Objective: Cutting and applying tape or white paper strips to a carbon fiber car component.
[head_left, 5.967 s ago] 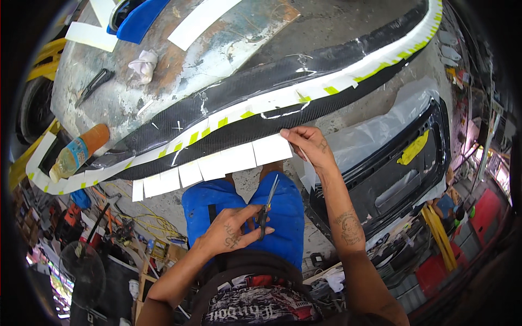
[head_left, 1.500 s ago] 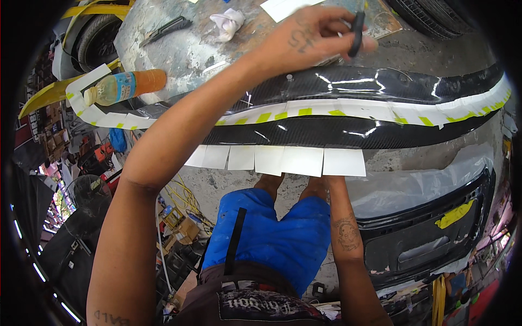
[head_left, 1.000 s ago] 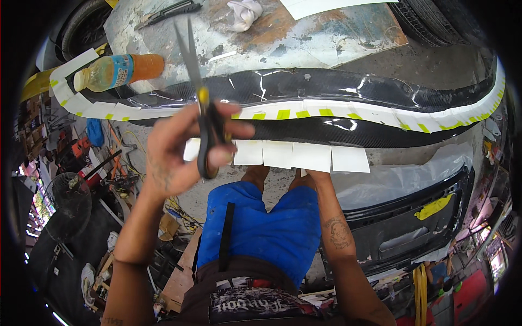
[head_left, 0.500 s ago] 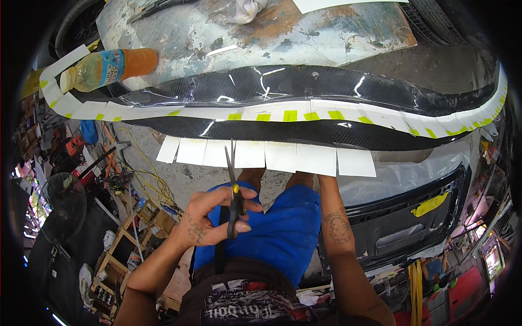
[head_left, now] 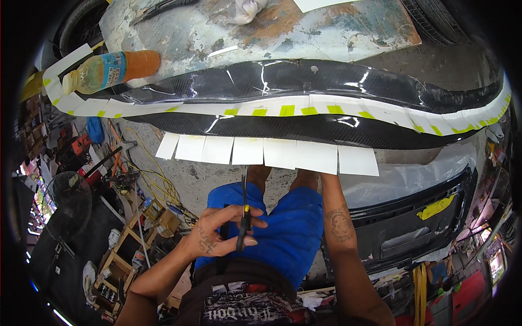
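My left hand [head_left: 220, 225] is closed around a pair of scissors [head_left: 244, 224] with dark handles and a yellow pivot. Their blades point away from me and look nearly together, with the tips just below a row of white paper strips [head_left: 279, 153]. Slits divide this row, which hangs along the near edge of a glossy black carbon-fibre-patterned panel [head_left: 261, 126]. My right forearm [head_left: 340, 223] reaches up to the row's right part, where the paper hides my right hand. A second band of white paper strips [head_left: 212, 108], marked with yellow-green tape pieces, runs along the long curved black part.
A plastic bottle [head_left: 103, 72] of orange liquid lies on its side at the far left. Behind the panel is a paint-stained board [head_left: 337, 35]. A black vehicle panel [head_left: 402, 228] rests at right on plastic sheeting. Wooden crates [head_left: 122, 261], a fan [head_left: 69, 198] and yellow cable fill the left.
My left hand has drawn the scissors back from the paper row, toward me and slightly right. Their blades, slightly apart before, have come closer together. My right arm has barely moved.
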The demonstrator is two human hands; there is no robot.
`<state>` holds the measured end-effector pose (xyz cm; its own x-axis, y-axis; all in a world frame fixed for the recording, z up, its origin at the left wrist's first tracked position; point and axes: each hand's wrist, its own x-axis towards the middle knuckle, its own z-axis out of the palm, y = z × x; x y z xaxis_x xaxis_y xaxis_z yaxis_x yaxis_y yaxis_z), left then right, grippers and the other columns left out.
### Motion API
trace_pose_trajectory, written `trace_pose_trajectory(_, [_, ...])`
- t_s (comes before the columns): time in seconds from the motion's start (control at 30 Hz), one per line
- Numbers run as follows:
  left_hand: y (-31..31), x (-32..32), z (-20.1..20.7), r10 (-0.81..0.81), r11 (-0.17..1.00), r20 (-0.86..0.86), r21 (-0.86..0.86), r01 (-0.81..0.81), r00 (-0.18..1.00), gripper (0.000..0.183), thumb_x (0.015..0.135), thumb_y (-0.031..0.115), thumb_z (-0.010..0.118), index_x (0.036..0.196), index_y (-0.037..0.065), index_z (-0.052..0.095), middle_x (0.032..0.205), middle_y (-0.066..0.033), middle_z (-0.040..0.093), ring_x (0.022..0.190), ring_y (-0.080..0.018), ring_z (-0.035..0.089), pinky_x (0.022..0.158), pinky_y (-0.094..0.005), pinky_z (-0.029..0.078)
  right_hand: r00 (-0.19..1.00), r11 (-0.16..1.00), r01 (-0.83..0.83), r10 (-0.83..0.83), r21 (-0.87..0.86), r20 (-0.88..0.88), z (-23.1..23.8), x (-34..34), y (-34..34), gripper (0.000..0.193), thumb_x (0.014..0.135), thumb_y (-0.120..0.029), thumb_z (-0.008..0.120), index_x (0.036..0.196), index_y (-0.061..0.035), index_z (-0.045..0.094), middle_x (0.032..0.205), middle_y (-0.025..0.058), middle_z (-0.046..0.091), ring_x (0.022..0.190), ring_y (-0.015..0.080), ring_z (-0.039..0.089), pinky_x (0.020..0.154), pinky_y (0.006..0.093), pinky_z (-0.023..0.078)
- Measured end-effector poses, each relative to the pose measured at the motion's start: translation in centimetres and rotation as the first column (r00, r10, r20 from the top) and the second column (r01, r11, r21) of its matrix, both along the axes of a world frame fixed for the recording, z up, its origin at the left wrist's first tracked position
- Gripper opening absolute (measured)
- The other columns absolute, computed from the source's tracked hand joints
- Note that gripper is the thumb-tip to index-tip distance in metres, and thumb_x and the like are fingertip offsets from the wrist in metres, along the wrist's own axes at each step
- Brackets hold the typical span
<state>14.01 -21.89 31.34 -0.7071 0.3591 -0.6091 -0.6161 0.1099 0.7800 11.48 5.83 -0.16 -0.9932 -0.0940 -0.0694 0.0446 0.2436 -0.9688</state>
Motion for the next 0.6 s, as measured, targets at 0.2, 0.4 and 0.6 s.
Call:
trace_pose_trajectory(0.2, [-0.4, 0.5, -0.3, -0.019, 1.0, -0.044, -0.001, 0.019, 0.999, 0.057, 0.084, 0.012, 0.086, 0.134, -0.001, 0.06, 0.113, -0.0158, 0.078, 0.103, -0.0275, 0.078, 0.088, -0.0352, 0.061, 1.0, 1.0, -0.002, 0.003, 0.002, -0.027, -0.1, -0.3, -0.1, 0.037, 0.09, -0.024, 0.079, 0.122, -0.0067, 0.073, 0.119, 0.0129, 0.074, 0.108, 0.0311, 0.071, 0.097, 0.0447, 0.057])
trace_pose_trajectory(0.4, [-2.6, -6.4, -0.2, -0.132, 0.918, -0.485, -0.389, -0.078, 0.864, 0.057, 0.088, 0.018, 0.085, 0.135, -0.002, 0.059, 0.114, -0.017, 0.078, 0.103, -0.0266, 0.077, 0.091, -0.0371, 0.06, 0.998, 0.999, 0.01, -0.008, 0.035, -0.057, 0.1, -0.7, 0.1, 0.037, 0.09, -0.023, 0.078, 0.123, -0.0068, 0.073, 0.119, 0.0125, 0.074, 0.108, 0.0308, 0.071, 0.097, 0.0446, 0.057])
trace_pose_trajectory(0.6, [-2.2, -21.9, -6.4, 0.011, 0.939, -0.684, -0.243, -0.242, 0.729, 0.051, 0.103, 0.029, 0.068, 0.143, 0.0, 0.057, 0.125, -0.0166, 0.074, 0.114, -0.0198, 0.07, 0.102, -0.0322, 0.051, 0.995, 0.998, 0.026, -0.02, 0.057, -0.095, 0.2, -0.3, -2.6, 0.036, 0.091, -0.023, 0.078, 0.123, -0.0068, 0.073, 0.119, 0.012, 0.074, 0.107, 0.0306, 0.072, 0.097, 0.0444, 0.057])
